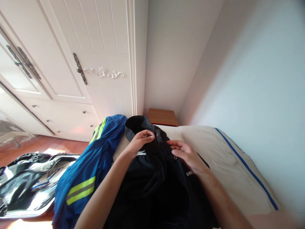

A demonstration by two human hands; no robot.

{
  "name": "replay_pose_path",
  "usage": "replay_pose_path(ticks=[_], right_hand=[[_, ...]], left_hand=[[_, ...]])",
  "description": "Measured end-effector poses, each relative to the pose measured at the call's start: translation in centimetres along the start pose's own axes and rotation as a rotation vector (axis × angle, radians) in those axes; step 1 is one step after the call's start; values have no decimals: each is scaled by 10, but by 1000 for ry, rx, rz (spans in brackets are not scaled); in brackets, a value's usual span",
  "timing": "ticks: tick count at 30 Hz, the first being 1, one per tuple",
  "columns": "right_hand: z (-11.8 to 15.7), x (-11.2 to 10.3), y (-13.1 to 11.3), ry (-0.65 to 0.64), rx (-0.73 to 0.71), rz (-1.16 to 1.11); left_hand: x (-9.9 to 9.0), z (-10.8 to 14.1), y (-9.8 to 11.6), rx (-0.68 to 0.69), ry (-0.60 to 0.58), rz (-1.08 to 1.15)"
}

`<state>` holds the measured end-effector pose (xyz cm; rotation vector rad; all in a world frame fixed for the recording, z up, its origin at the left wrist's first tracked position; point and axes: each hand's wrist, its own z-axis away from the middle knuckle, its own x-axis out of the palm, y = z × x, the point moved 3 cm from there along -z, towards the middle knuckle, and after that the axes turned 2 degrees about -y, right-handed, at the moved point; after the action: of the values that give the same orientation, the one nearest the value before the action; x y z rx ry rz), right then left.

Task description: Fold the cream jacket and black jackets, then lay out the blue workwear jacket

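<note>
A black jacket (147, 171) with a stand-up collar lies spread on the bed in front of me, its front partly open. Metal snap buttons run along its front edges, and pale lettering shows on the chest. My left hand (143, 140) pinches the front edge just below the collar, beside a snap. On the opposite edge, my right hand (184, 154) grips the fabric between thumb and fingers, close to another snap button (175, 157). Left of the jacket lies a blue work garment (95, 171) with yellow and grey reflective bands.
The bed (214, 159) has a beige cover with a blue stripe, against the wall at right. An open suitcase (26, 213) with clothes in it lies on the wooden floor at left. Behind stand a white wardrobe (107, 95) and a small wooden stand (163, 116).
</note>
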<state>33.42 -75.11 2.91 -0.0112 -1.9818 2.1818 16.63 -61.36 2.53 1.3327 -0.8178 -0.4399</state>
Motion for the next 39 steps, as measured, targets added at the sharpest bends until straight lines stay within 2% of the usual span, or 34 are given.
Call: replay_pose_path(ticks=[2,6,10,12,16,19,24,28,32,35,39], right_hand=[[-1,1,0,3,-28,35],[-2,3,-13,9,-104,257],[-10,13,-33,95,-217,598],[-15,23,-41,91,-277,698],[-24,42,-46,74,-368,834],[-27,40,-43,76,-353,843],[-25,23,-38,115,-348,732],[-18,23,-38,145,-387,755],[-15,31,-37,85,-446,714],[-16,31,-32,75,-397,646],[-18,32,-28,74,-360,541]], left_hand=[[7,2,-11,-55,-71,100],[6,15,-19,-61,-103,228],[-2,29,-16,-21,-249,181],[-7,32,-17,9,-261,99],[-12,31,-22,112,-190,-51],[-13,30,-23,184,-81,-171],[-15,26,-21,112,-23,-172],[-12,24,-16,93,43,-157],[-5,27,-4,283,144,-236],[2,28,2,427,157,-368],[3,28,1,534,203,-473]])
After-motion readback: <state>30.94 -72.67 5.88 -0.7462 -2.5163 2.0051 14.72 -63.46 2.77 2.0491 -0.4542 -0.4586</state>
